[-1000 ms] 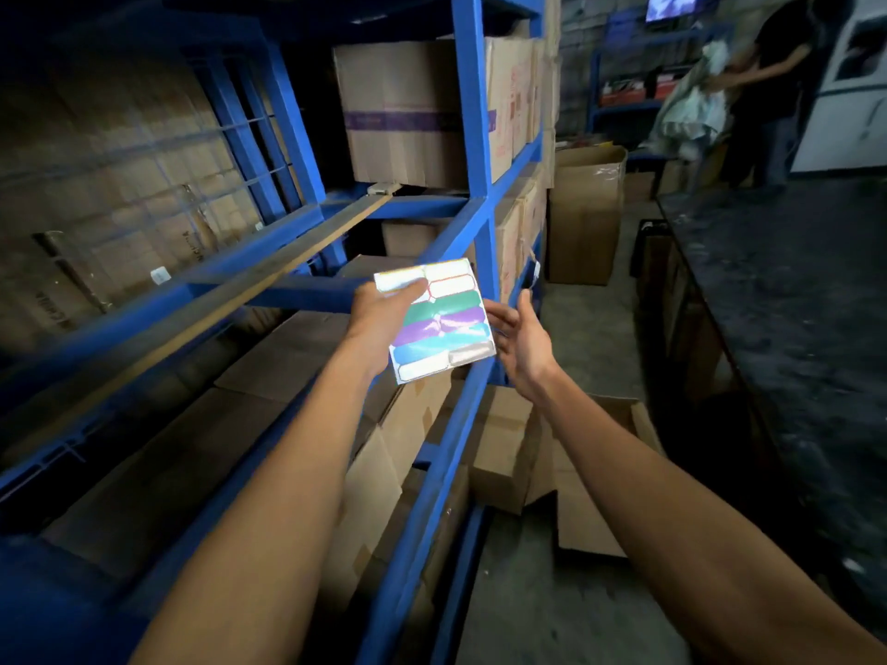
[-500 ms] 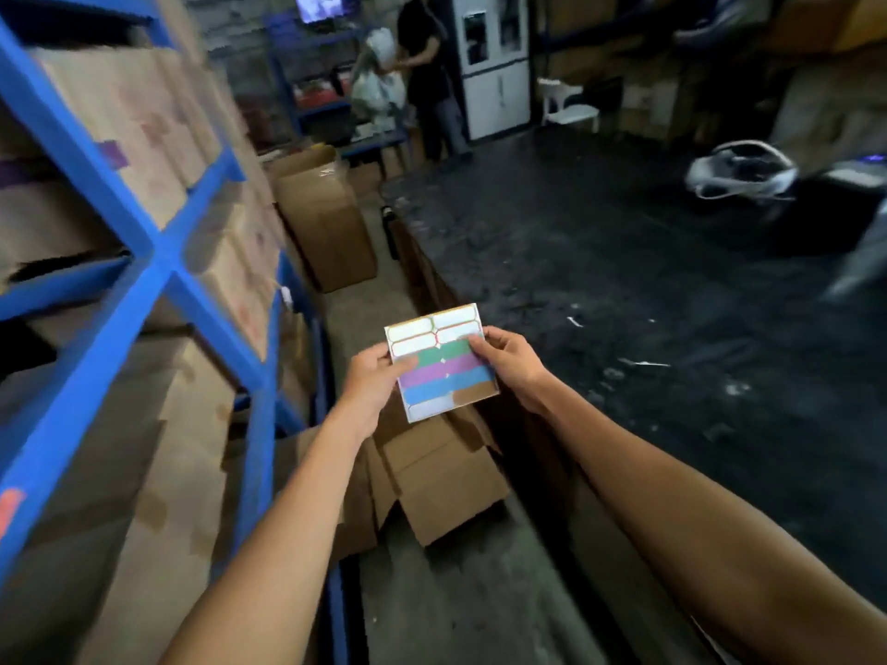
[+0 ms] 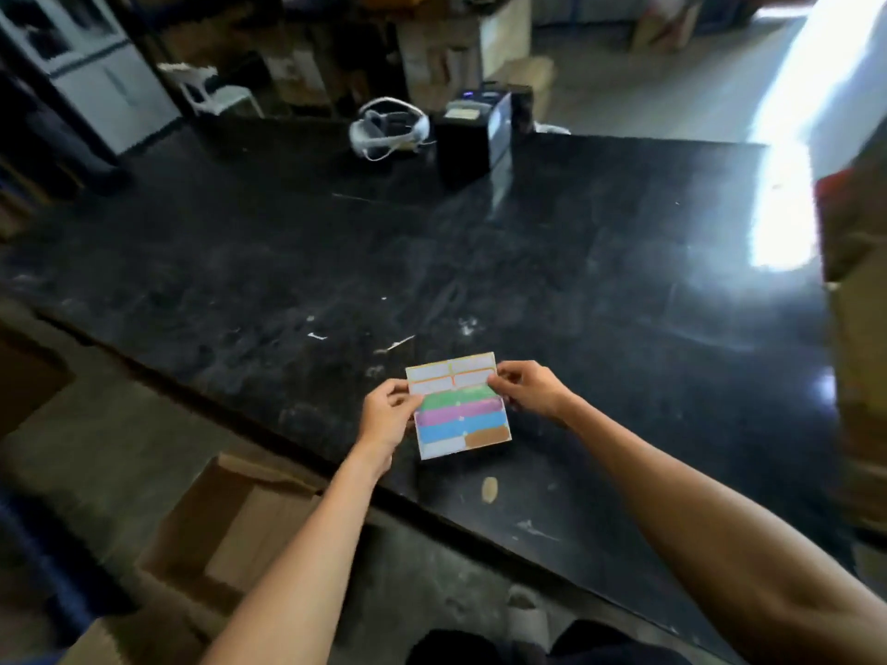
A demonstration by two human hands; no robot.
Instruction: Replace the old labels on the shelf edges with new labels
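Observation:
I hold a small sheet of labels over the near edge of a large black table. The sheet carries white labels with orange borders at the top, then green, purple and blue strips, and a white and a brown label at the bottom. My left hand pinches its left edge. My right hand pinches its upper right edge at the green strip. The blue shelf is out of view.
A white headset and a black box-shaped device sit at the table's far side. An open cardboard box lies on the floor at lower left. A white chair and a cabinet stand behind. Glare falls on the table's right part.
My view has swung right, from the blue shelf to the black table. The right hand came onto the sheet, and both hands now hold it over the table edge.

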